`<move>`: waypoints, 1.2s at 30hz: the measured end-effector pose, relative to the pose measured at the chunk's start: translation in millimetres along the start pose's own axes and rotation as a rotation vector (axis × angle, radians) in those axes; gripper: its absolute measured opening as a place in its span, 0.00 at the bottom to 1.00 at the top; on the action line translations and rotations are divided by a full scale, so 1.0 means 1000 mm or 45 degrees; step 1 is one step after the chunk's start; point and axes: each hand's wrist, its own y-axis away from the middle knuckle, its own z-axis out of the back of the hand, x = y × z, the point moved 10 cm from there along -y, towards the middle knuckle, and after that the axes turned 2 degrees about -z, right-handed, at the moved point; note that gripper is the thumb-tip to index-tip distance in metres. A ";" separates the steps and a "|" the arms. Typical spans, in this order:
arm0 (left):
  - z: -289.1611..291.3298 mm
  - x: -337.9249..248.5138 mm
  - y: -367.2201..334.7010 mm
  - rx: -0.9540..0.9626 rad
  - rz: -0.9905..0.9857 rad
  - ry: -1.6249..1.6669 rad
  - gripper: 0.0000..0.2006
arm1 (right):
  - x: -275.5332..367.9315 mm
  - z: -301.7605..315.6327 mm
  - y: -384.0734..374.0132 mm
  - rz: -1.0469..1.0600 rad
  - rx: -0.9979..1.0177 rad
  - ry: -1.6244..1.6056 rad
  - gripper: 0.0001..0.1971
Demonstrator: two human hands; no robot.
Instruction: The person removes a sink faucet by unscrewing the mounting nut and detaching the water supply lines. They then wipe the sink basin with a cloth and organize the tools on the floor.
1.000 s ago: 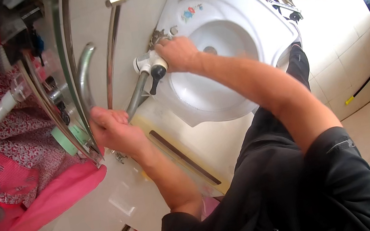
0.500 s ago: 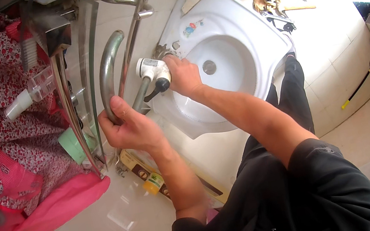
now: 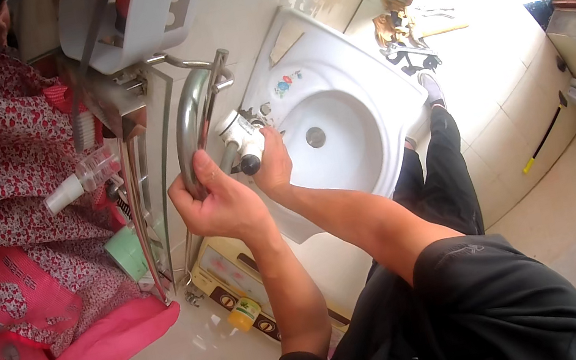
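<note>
A curved metal pipe (image 3: 188, 137) stands beside the metal rail, and my left hand (image 3: 228, 204) is closed around its lower part, thumb on top. To the right of it is a white tap body (image 3: 243, 135) with a round black knob (image 3: 250, 164) and a straight metal stem toward my left hand. My right hand (image 3: 274, 163) is closed on the right side of this tap; its fingertips are partly hidden. Just beyond is the white washbasin (image 3: 385, 97), with a worn patch at its back left corner and a drain in the bowl.
On the left are a metal-framed glass shelf (image 3: 160, 164), a clear bottle with a white cap (image 3: 77, 185) and red floral cloth (image 3: 15, 159). Below sits a beige appliance with knobs (image 3: 220, 273) beside a yellow bottle (image 3: 244, 314). A tool pouch (image 3: 391, 29) lies on the floor.
The view has shifted. My left hand and the curved pipe are closer to the tap and my right hand. The tap's black knob has turned to point toward me.
</note>
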 end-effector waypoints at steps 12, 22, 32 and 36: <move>0.034 0.056 -0.005 0.134 0.116 0.183 0.21 | 0.006 -0.003 -0.016 0.388 0.924 0.637 0.55; 0.022 0.044 -0.012 0.254 0.043 0.426 0.14 | 0.125 -0.063 -0.017 2.031 1.569 0.816 0.44; 0.013 0.013 0.011 0.033 0.042 0.264 0.16 | 0.104 -0.020 -0.030 1.977 1.126 0.629 0.39; 0.029 0.011 0.026 -0.039 0.093 0.193 0.17 | 0.082 0.009 -0.025 1.517 0.686 0.486 0.36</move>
